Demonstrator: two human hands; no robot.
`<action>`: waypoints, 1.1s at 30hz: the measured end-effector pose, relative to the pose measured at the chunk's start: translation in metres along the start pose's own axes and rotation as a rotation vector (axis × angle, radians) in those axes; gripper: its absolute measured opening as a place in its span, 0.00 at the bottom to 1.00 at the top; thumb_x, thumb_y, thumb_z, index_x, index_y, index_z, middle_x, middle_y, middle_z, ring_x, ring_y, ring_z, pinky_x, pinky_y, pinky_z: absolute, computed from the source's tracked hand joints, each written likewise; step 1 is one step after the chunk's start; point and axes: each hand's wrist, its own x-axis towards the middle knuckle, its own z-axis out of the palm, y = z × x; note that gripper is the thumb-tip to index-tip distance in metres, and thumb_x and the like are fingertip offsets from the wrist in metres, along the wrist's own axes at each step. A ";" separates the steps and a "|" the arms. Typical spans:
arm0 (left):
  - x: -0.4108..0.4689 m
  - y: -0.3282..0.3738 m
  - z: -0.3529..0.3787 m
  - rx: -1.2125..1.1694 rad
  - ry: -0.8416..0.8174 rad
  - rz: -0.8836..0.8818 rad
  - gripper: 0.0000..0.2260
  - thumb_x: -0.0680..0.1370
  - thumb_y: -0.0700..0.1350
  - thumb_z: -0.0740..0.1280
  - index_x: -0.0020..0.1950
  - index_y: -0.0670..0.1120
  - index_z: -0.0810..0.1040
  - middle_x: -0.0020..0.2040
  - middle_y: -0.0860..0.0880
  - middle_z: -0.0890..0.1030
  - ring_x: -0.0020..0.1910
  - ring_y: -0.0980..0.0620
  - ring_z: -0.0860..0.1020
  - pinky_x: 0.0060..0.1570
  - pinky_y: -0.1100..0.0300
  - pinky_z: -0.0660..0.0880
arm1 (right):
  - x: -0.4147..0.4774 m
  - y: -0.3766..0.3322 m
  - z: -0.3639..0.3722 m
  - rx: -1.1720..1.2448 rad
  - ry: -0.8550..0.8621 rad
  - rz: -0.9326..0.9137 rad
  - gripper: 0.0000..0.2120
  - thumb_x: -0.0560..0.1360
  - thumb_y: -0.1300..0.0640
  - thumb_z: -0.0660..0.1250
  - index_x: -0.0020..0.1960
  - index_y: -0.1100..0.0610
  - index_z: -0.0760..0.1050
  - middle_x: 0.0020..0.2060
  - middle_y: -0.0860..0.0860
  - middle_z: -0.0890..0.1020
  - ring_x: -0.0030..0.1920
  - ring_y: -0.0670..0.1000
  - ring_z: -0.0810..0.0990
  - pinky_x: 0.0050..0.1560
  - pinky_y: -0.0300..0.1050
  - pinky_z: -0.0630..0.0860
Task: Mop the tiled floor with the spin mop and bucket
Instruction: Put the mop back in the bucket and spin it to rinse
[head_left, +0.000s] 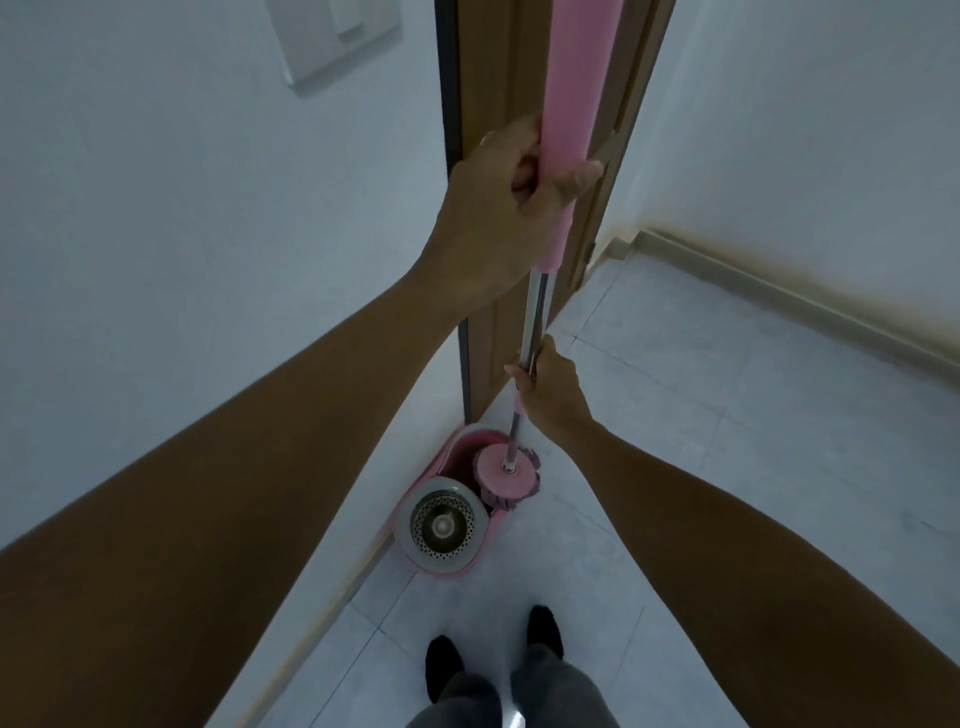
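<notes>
We hold the spin mop (569, 104) nearly upright with two spaced grips, which should give us leverage to steer it. Our left hand (498, 208) curls its fingers round the pink sleeve high up, and our right hand (553, 387) wraps its fingers round the steel shaft lower down. The mop head (506, 470) hangs at the wash side of the bucket (434, 465), overlapping its rim, beside the spinner basket (442, 526). The bucket stands against the wall (208, 260), likely to leave the tiled floor (727, 467) free.

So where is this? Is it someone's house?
Probably a hallway corner in a home: tiled floor, a brown wooden door, a switch plate on the white wall, and a pink mop bucket beside the wall.
</notes>
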 end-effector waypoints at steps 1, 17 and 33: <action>0.002 -0.007 0.000 0.008 -0.004 -0.009 0.20 0.79 0.49 0.69 0.67 0.43 0.73 0.59 0.50 0.79 0.44 0.57 0.80 0.45 0.79 0.73 | 0.003 0.002 0.004 0.009 -0.018 0.015 0.11 0.78 0.53 0.67 0.54 0.57 0.68 0.42 0.53 0.83 0.38 0.49 0.83 0.38 0.40 0.81; 0.042 -0.068 0.025 0.094 -0.016 -0.170 0.21 0.78 0.50 0.70 0.68 0.45 0.72 0.62 0.49 0.80 0.51 0.52 0.81 0.58 0.65 0.75 | 0.071 0.025 0.029 0.034 -0.321 0.132 0.11 0.79 0.53 0.66 0.56 0.60 0.75 0.44 0.55 0.82 0.43 0.51 0.81 0.44 0.41 0.78; 0.020 -0.134 0.036 0.021 -0.252 -0.391 0.19 0.79 0.47 0.69 0.67 0.41 0.73 0.59 0.45 0.81 0.57 0.48 0.81 0.62 0.53 0.78 | 0.088 0.041 0.050 0.038 -0.503 0.181 0.10 0.78 0.51 0.67 0.55 0.54 0.74 0.42 0.45 0.79 0.45 0.51 0.82 0.48 0.46 0.78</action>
